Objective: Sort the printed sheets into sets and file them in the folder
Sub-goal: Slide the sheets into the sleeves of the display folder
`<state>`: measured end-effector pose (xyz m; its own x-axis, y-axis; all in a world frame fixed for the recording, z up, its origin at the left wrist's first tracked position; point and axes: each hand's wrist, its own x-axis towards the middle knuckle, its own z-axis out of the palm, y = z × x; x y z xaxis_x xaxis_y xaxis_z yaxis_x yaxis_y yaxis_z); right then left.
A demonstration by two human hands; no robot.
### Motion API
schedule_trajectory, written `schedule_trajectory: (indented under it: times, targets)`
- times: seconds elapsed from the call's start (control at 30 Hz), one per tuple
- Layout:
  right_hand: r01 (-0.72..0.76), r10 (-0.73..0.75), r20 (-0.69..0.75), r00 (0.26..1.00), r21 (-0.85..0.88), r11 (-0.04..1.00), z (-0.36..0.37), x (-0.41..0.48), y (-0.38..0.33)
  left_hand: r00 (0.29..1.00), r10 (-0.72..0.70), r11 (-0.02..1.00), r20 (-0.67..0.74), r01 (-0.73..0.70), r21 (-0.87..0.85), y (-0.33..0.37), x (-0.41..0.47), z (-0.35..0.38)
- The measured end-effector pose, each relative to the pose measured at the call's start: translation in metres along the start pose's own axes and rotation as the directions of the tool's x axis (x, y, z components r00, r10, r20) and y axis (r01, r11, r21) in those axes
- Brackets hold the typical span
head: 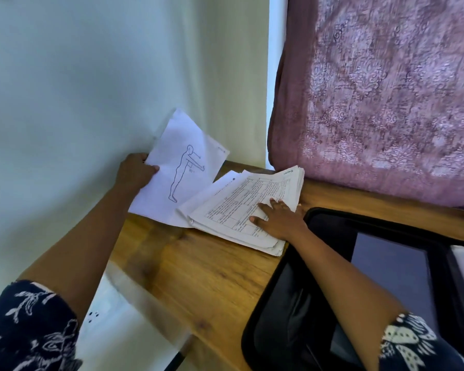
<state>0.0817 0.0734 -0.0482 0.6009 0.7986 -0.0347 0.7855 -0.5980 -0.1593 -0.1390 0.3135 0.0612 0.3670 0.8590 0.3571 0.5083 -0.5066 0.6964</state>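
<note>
Printed sheets (241,207) beside black folder (287,303)

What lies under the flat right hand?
The right hand rests flat on a stack of printed sheets on the wooden desk; the lower sheets' print is covered.

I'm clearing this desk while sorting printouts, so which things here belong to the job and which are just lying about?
For the job: figure-drawing sheet gripped by the left hand; pile of printed sheets under the flat right hand.
Lying about: pink curtain; black object, unclear what.
</note>
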Motion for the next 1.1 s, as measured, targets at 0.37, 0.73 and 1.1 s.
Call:
schedule_trajectory:
  times: [0.37,0.73,1.1]
  targets:
    - [0.26,-0.045,-0.259,0.965,0.917,0.303,-0.081,-0.069,-0.083,0.994,0.095,0.867,-0.052,-0.108,-0.487,0.066,-0.053,-0.118]
    - [0.189,0.268,-0.254,0.929,0.951,0.244,-0.105,-0.21,0.069,0.702,0.387,0.713,0.598,0.184,-0.677,0.171,-0.198,0.0]
    - [0.027,0.36,-0.12,0.925,0.967,0.253,-0.084,-0.304,0.205,0.372,0.668,0.673,0.645,0.069,-0.737,0.253,-0.335,0.184]
